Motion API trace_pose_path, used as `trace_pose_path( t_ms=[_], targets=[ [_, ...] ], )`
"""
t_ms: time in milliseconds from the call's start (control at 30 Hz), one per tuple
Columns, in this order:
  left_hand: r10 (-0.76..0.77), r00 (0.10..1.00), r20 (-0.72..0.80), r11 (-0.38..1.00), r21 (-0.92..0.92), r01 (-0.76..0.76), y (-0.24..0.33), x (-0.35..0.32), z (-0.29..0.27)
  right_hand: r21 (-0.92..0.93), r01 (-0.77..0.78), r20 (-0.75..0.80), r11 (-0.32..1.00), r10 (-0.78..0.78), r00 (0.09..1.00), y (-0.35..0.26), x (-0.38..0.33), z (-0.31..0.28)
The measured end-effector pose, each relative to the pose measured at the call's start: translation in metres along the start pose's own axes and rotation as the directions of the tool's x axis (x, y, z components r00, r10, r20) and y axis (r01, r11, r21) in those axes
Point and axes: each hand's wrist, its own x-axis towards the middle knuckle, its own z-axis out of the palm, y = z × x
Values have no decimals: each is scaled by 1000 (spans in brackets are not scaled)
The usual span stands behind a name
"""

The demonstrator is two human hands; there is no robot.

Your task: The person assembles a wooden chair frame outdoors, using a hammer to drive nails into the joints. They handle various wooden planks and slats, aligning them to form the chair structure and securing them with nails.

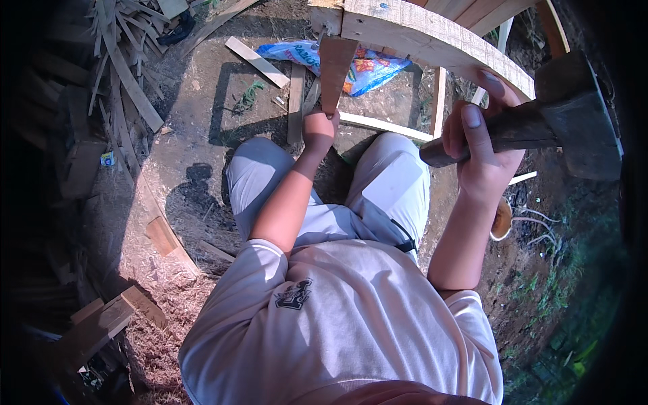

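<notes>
Over the person's knees, the left hand [319, 128] is closed around the lower end of a dark wooden slat [334, 67] that hangs down from a pale curved plank [432, 40]. The right hand [482, 145] is wrapped tight round the handle of a heavy hammer [570, 118], its dark head raised out to the right. Below the plank, on the dirt ground [196, 169], lie loose wooden strips [256, 62] and a blue plastic bag [368, 67]. Scrap boards [125, 74] are heaped further left.

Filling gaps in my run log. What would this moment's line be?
left hand: grips wooden slat | right hand: grips hammer, raised | curved plank above slat
</notes>
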Motion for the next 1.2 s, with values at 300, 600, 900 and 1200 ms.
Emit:
trace_pose_path(
  t_ms=[300,600,900,1200],
  targets=[
    [-13,999,31,992,-122,17,7,-7,-3,94,-9,-21,996,11,1000,2,-1,-10],
    [7,999,-36,1000,-20,-7,3,-7,9,82,-5,7,997,4,1000,4,2,-13],
    [1,1000,-11,997,76,0,-1,-8,8,72,-21,33,997,19,999,4,1,-14],
    [104,922,374,960,-278,4,-36,3,-26,28,36,59,999,-37,998,3,3,-9]
  ],
)
